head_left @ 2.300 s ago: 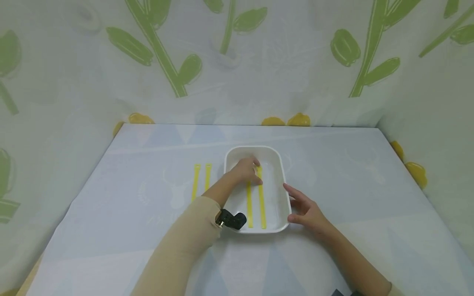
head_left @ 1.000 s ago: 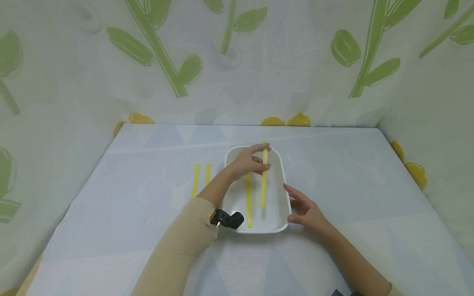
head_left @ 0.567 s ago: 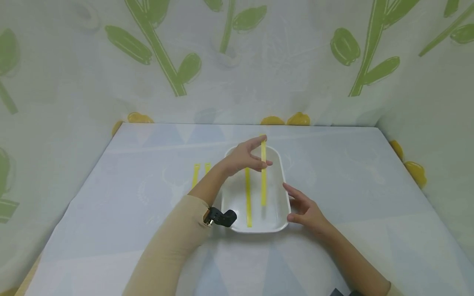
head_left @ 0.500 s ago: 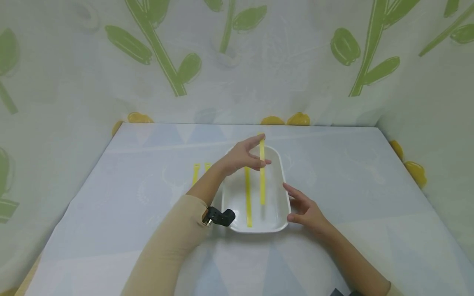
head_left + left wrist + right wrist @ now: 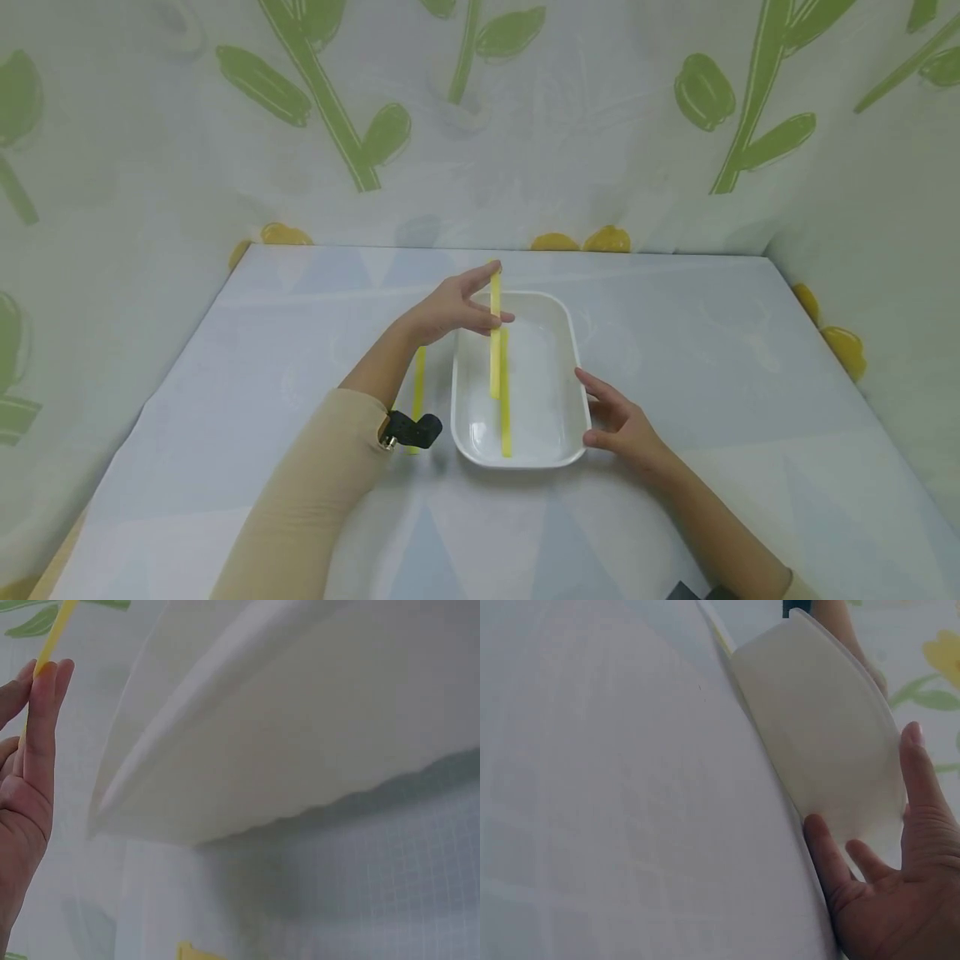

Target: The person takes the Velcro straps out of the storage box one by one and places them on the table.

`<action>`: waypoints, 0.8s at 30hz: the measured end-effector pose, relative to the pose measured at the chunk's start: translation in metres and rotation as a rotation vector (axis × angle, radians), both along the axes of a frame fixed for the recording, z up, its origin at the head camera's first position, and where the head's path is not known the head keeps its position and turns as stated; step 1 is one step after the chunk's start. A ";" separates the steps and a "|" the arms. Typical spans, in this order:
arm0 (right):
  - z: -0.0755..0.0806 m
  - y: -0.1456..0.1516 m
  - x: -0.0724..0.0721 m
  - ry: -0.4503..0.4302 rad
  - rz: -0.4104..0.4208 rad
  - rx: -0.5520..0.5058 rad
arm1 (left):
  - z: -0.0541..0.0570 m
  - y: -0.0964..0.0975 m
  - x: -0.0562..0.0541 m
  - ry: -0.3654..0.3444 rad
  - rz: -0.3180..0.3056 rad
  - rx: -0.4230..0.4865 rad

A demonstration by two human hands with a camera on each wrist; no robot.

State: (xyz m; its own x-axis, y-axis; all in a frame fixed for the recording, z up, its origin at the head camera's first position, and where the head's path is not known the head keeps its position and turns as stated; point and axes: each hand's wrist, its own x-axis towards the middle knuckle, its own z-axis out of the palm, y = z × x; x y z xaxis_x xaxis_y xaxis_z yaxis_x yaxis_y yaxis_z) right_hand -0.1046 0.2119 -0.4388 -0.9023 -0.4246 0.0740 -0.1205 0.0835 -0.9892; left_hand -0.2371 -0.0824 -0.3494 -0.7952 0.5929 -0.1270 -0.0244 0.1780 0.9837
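My left hand (image 5: pixel 446 310) pinches a thin flat yellow strip (image 5: pixel 495 362) near its upper end. The strip hangs over the left part of a white rectangular tray (image 5: pixel 543 392). Another yellow strip (image 5: pixel 506 429) lies lengthwise inside that tray, partly behind the held one. In the left wrist view, the held strip (image 5: pixel 55 634) sticks up from between the fingertips of the left hand (image 5: pixel 28 772). My right hand (image 5: pixel 628 431) rests against the tray's right side. The right wrist view shows extended fingers of the right hand (image 5: pixel 900 907) touching the outer wall of the tray (image 5: pixel 825 727).
Left of the tray a yellow strip (image 5: pixel 419 379) lies on the pale patterned tabletop (image 5: pixel 720 350), partly covered by the left arm. A black wrist camera (image 5: pixel 412 430) sits on that arm. Fabric walls with green leaves (image 5: pixel 262 83) enclose the table's back and sides.
My left hand has lifted the right-hand strip from the tray, then carried it up and leftward. The other strip in the tray stays put. My right hand keeps its place at the tray's side.
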 end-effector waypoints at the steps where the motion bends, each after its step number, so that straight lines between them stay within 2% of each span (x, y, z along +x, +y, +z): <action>1: 0.000 0.000 0.000 0.000 0.002 -0.002 | 0.000 -0.004 0.000 -0.004 0.002 0.001; 8: 0.001 0.001 0.000 -0.002 0.010 -0.024 | -0.003 -0.032 0.000 -0.014 0.012 -0.007; 14: -0.001 0.001 0.000 -0.006 0.005 -0.014 | -0.004 -0.054 0.005 -0.006 0.046 -0.047; 20: -0.003 0.001 0.002 -0.003 -0.004 0.001 | -0.008 -0.077 0.011 0.007 0.048 -0.049; 24: -0.002 0.000 0.003 -0.007 -0.004 -0.002 | -0.012 -0.090 0.014 0.009 0.085 -0.084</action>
State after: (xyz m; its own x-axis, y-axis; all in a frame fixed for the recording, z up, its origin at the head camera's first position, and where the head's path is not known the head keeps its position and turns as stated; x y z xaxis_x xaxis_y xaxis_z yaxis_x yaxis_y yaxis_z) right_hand -0.1019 0.2119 -0.4406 -0.9044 -0.4212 0.0682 -0.1129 0.0822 -0.9902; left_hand -0.2227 -0.1727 -0.3612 -0.8437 0.5104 -0.1665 -0.0346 0.2578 0.9656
